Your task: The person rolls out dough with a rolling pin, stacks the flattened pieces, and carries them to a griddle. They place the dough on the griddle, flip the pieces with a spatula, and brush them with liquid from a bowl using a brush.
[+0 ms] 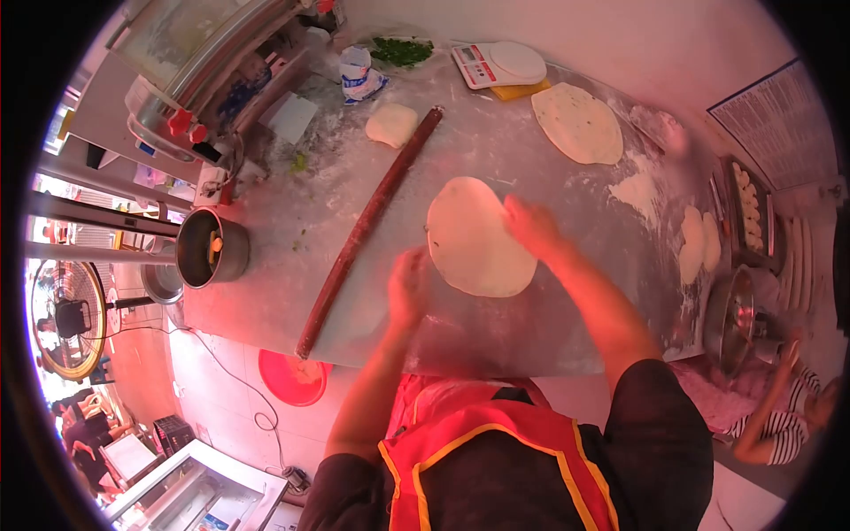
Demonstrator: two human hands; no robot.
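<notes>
The sheet of dough [481, 241], roughly oval, lies flat on the metal surface [443, 341], between the two hands. The right hand [537, 232] is at its upper right edge, with bent fingers [516, 215] that appear to touch the rim; whether they pinch it cannot be told. The left hand [408, 290] is just beside the lower left edge, its fingers [413, 261] drawn together and blurred; their exact grip, and any contact with the sheet, cannot be confirmed. To the left of the left fingers, a long, dark red rolling pin [367, 232] lies diagonally (its upper end points away from the person). Beyond those fingers, near the upper part of the pin, sits a rounded lump of dough [391, 125]; farther off are a crumpled packet [358, 78] and some chopped greens [402, 51]. Well apart to their left is a deep metal pot [212, 250]. Beyond the right fingers, a second flat sheet [577, 124], visibly speckled, lies near the white scale [500, 65]. To the right of the right fingers are a patch of white flour [637, 189], smaller flat dough pieces [699, 243] and a tray [767, 241] bearing a row of pale pieces [751, 211].
</notes>
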